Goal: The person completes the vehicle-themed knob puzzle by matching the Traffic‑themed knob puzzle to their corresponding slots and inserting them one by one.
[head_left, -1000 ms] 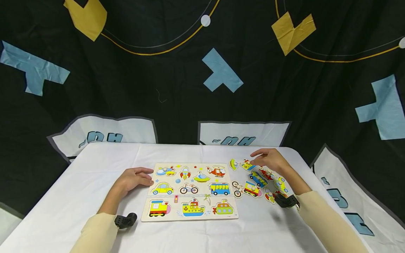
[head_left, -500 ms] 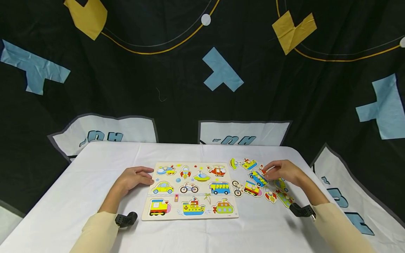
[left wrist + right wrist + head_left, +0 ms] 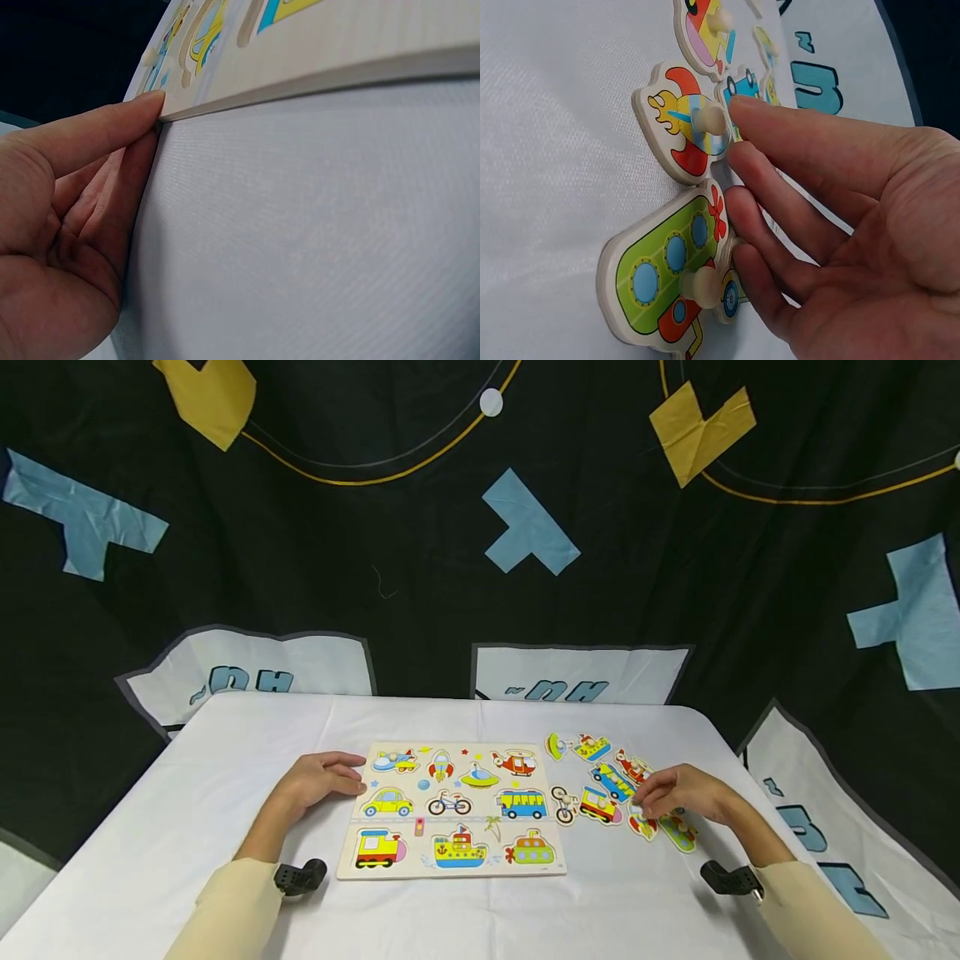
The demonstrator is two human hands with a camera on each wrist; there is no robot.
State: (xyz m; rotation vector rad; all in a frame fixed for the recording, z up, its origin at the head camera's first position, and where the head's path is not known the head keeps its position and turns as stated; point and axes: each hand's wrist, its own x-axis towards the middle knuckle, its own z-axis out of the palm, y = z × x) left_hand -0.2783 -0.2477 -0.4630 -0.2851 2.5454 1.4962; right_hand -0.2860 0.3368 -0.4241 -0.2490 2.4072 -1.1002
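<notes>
From the head camera, your hands are well apart. Your left hand (image 3: 315,785) touches the near side edge of the wooden puzzle board (image 3: 417,852), its fingers relaxed and mostly straight. The board lies between your hands on the white tablecloth (image 3: 420,910); its pictures include a plane, car, train and submarine. Your right hand (image 3: 682,793) hovers low over the loose pieces, fingers slightly bent. Around and to the left of its fingertips lie the rocket piece (image 3: 641,823), train piece (image 3: 599,806), bus piece (image 3: 613,782) and bicycle piece (image 3: 564,804), with the submarine piece (image 3: 678,833) beneath that hand. Beyond your hands, blue letters (image 3: 273,682) on white panels look like "n" and "H".

From your left wrist, one fingertip rests on the board's edge while your other fingers sit down beside it.

From your right wrist, your fingers are uncurled and hold nothing. Their tips are just beside the rocket's wooden knob (image 3: 709,118); I cannot tell whether they touch it. Past your fingers, a large blue letter resembles "n".
</notes>
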